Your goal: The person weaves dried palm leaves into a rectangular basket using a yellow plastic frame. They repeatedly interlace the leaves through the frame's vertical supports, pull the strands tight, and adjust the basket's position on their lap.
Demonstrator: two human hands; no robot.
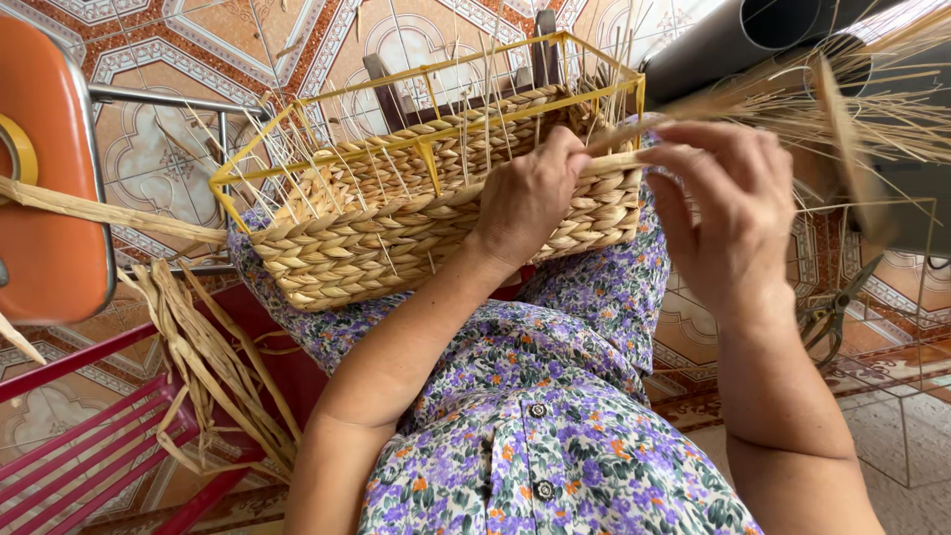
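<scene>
resting on a floral lap, woven basket (pixel 436 223), left hand (pixel 525 198) gripping rim, right hand (pixel 728 223) pinching straw (pixel 634 129), patterned tile floor (pixel 168 159)

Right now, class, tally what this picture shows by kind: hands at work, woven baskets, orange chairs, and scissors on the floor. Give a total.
Bare hands: 2 (left hand, right hand)
Half-woven straw basket on a yellow wire frame: 1
Orange plastic chair: 1
Dark metal scissors: 1
Total: 5
</scene>
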